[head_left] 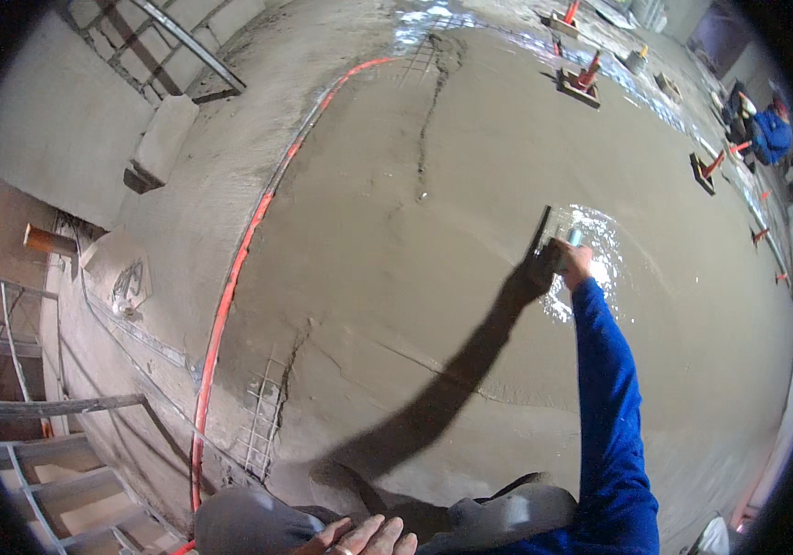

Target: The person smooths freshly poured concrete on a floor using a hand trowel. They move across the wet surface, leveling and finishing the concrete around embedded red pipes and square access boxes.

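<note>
My right hand (574, 261) is closed round the handle of a finishing trowel (544, 227), the arm in a blue sleeve reaching forward. The trowel rests on a wet, smooth grey concrete surface (415, 268), beside a shiny patch with bright glare. Part of its blade is hidden by my hand and the glare. At the lower edge, my left hand (364, 536) lies between my knees with its fingers extended, holding nothing I can see. My bent knees in grey trousers are on either side of it.
A red hose (253, 222) bounds the concrete on the left. Wire mesh (265, 407) shows at a crack. Red-topped stands (581, 81) line the far and right side, where another person (771, 134) in blue crouches. A metal frame (45, 453) stands lower left.
</note>
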Motion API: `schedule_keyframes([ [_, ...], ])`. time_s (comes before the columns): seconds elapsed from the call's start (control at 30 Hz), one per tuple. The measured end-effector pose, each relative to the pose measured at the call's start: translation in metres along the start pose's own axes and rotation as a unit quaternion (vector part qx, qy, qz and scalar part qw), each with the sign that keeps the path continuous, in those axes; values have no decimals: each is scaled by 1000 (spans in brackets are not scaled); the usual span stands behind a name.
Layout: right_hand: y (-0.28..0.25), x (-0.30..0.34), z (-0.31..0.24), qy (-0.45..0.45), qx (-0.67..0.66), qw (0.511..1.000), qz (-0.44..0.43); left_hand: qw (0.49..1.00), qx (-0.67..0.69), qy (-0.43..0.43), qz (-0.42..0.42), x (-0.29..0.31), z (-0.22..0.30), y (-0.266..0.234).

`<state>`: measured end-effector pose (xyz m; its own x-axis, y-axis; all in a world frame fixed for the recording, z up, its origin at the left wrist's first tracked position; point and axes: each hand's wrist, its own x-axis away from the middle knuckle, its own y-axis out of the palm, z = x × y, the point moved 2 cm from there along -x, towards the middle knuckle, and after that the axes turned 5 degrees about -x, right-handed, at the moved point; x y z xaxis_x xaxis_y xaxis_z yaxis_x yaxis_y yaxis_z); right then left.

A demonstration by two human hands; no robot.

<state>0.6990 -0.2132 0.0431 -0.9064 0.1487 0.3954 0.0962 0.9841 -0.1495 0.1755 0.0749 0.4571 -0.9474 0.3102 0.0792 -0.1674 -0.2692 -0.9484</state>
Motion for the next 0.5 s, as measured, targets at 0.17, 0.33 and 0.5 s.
schedule_keyframes([
  [0.17, 203, 27, -15, -6, 75, 991, -115, 996, -54, -12, 67, 21, -16, 3],
  [0.33, 292, 99, -31, 63, 47, 936, -344, 995, -27, -13, 100, 18, -34, -3],
  [0.5, 211, 112, -96, -4, 100, 977, -190, 999, 40, 15, -18, 4, -72, -36],
])
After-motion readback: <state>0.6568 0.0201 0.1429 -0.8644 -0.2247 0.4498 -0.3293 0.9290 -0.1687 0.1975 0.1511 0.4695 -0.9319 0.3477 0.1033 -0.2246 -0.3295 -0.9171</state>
